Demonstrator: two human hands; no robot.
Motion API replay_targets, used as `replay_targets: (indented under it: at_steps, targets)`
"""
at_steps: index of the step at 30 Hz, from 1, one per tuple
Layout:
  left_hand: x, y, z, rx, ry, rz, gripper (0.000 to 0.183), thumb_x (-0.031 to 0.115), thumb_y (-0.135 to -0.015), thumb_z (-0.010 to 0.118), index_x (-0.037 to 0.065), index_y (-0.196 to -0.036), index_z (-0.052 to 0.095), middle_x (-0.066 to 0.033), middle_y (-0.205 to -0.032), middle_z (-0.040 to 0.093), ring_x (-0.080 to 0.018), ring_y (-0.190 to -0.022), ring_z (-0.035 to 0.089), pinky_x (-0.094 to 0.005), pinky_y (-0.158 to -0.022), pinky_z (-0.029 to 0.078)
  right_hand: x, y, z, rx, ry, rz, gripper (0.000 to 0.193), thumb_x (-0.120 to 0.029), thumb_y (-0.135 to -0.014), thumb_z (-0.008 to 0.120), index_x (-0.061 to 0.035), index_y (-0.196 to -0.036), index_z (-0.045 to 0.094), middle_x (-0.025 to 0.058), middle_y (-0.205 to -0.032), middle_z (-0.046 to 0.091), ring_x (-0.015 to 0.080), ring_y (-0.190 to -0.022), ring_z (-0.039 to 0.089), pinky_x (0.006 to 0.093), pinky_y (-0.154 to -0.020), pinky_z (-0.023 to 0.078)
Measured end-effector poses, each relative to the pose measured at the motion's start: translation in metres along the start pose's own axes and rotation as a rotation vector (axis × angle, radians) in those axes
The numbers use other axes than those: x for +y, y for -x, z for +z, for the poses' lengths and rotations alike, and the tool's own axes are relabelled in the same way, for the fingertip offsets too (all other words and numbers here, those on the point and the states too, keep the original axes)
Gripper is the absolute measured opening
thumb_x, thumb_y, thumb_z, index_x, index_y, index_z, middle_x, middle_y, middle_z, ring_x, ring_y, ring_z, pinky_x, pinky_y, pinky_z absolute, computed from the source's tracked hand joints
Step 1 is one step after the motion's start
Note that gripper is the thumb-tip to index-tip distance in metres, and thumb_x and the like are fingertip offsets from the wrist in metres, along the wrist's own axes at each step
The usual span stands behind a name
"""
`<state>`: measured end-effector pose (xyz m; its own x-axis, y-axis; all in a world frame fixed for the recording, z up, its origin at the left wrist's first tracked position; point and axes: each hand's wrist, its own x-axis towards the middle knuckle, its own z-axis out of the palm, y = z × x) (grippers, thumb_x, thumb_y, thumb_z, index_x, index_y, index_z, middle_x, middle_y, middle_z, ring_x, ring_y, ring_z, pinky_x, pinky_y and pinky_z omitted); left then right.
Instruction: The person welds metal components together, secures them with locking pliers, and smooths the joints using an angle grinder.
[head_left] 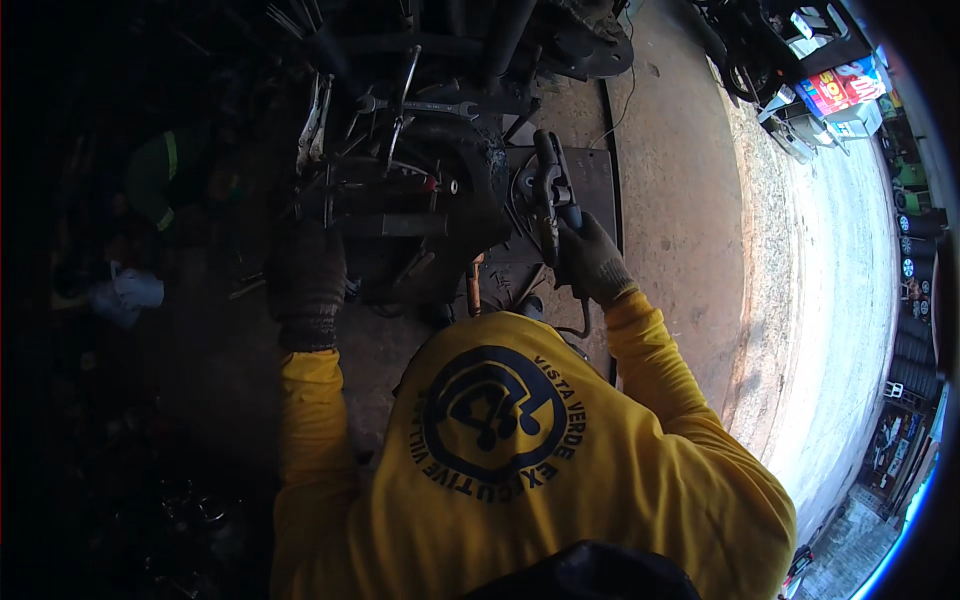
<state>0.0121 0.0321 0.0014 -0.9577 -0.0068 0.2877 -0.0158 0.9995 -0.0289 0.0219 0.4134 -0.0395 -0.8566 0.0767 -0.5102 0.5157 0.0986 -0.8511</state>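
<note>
My right hand point(592, 258), in a grey knit glove, is closed around a dark power tool that looks like an angle grinder point(549, 190). A cord bends down below that hand. My left hand point(308, 280), also gloved, rests at the near left edge of a dark, cluttered work stand point(470, 215); its fingers are lost in shadow. Between the hands lies a short rectangular metal bar point(408, 225). Beyond it sit a double-ended wrench point(425, 106), a pair of locking pliers point(318, 118) and a slim metal rod point(403, 95).
A wooden handle point(474, 287) sticks up at the stand's near side. In the dark at left is another person point(155, 175) with reflective stripes. A thin cable point(627, 95) crosses the brown floor point(675, 200) at right. Boxes and machinery point(840, 85) stand far right.
</note>
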Motion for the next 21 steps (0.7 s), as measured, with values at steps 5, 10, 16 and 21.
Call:
replay_targets:
  at_steps: [5, 10, 16, 21]
  targets:
    - [-0.021, 0.010, 0.025, 0.109, -0.097, 0.162, 0.020, 0.023, -0.092, 0.065, 0.005, -0.102, 0.067, -0.0187, -0.106, 0.066, -0.0365, -0.100, 0.065, -0.0473, -0.089, 0.055, -0.015, 0.003, 0.003, -0.065, -0.034, -0.017, 0.041, -0.037, -0.101, 0.062, -0.0006, -0.120, 0.058, 0.0064, -0.085, 0.065, 0.0124, -0.065, 0.062, 0.0273, -0.056, 0.051]
    - [-0.012, 0.007, 0.018, 0.084, -0.027, 0.080, 0.023, 0.030, -0.093, 0.068, 0.008, -0.097, 0.068, -0.0171, -0.101, 0.068, -0.0346, -0.098, 0.067, -0.0473, -0.084, 0.056, -0.025, -0.004, 0.005, -0.012, 0.071, 0.042, 0.039, -0.036, -0.102, 0.061, -0.0013, -0.119, 0.058, 0.0061, -0.082, 0.064, 0.0137, -0.058, 0.061, 0.0289, -0.050, 0.052]
    - [0.000, -0.001, -0.002, -0.040, 0.059, -0.040, 0.026, 0.033, -0.093, 0.068, 0.008, -0.090, 0.066, -0.0150, -0.094, 0.068, -0.0345, -0.090, 0.067, -0.0483, -0.079, 0.055, -0.050, 0.000, 0.002, 0.017, -0.011, -0.005, 0.039, -0.037, -0.102, 0.059, -0.0019, -0.118, 0.058, 0.0069, -0.081, 0.063, 0.0144, -0.054, 0.060, 0.0291, -0.047, 0.050]
    - [-0.003, 0.002, 0.002, 0.039, 0.002, 0.014, 0.026, 0.033, -0.094, 0.067, 0.008, -0.092, 0.065, -0.0143, -0.093, 0.068, -0.0338, -0.088, 0.067, -0.0469, -0.079, 0.055, -0.047, -0.010, 0.003, -0.093, 0.079, 0.051, 0.037, -0.037, -0.103, 0.058, -0.0027, -0.117, 0.057, 0.0072, -0.081, 0.064, 0.0139, -0.053, 0.058, 0.0291, -0.045, 0.049]
